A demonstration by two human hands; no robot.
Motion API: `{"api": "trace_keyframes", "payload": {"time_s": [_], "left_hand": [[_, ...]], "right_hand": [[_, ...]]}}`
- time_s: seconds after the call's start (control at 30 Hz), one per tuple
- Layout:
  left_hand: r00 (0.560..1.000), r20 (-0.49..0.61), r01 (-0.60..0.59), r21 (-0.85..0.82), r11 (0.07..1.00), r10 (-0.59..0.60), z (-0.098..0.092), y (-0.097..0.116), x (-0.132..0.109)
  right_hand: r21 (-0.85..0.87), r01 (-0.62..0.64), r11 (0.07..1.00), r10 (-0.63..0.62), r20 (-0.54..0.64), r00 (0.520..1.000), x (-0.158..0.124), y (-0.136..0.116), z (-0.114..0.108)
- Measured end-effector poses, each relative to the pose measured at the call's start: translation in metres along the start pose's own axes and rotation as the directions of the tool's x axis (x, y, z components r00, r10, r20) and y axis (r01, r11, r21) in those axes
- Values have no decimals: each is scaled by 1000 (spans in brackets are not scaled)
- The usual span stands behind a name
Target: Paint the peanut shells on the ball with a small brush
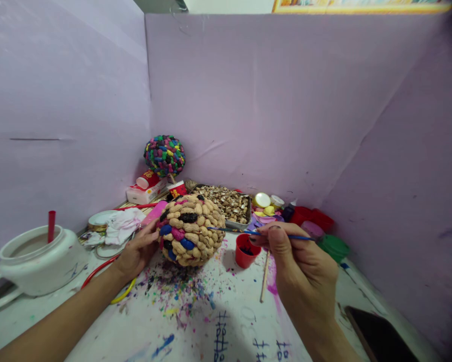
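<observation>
A ball covered in peanuts (197, 236) rests on the paint-spattered table; most shells are bare, while some are painted blue, black or magenta. My left hand (141, 249) lies against the ball's left side, fingers partly hidden behind it. Between the thumb and fingers of my right hand (297, 251) is a thin blue paintbrush (244, 231). Its tip points left and reaches the ball's right side; whether it touches a shell I cannot tell. Just below the brush stands a small red cup (245, 251) with dark paint inside.
A finished-looking multicoloured ball (165, 156) stands at the back left. Behind the peanut ball is a tray of shells (228, 201). A white pot (40, 261) holds a red stick at left. A wooden stick (264, 276), a dark phone (380, 334) and green cup (334, 247) lie right.
</observation>
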State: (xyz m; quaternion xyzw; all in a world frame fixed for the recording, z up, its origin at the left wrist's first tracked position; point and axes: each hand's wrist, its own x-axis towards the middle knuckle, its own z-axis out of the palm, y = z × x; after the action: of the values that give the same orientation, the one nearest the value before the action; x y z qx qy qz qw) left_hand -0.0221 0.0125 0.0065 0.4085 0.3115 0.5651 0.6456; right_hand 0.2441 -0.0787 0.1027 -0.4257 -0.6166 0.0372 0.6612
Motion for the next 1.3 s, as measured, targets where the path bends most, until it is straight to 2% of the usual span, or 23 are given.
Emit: {"api": "trace_keyframes", "payload": {"time_s": [0.5,0.7,1.3], "left_hand": [[1000,-13,11,-2,1000,-11,2,1,-1],[1000,-21,8,10,1000,-7,3,1,-1],[1000,3,2,1,1000,-2,-1,-1,0]], "right_hand": [[15,-22,1000,22,3,1000,-1,0,-1],[0,19,1000,-19,19,1000,-1,-1,2],[-39,38,999,-36,71,997,-2,0,4]]}}
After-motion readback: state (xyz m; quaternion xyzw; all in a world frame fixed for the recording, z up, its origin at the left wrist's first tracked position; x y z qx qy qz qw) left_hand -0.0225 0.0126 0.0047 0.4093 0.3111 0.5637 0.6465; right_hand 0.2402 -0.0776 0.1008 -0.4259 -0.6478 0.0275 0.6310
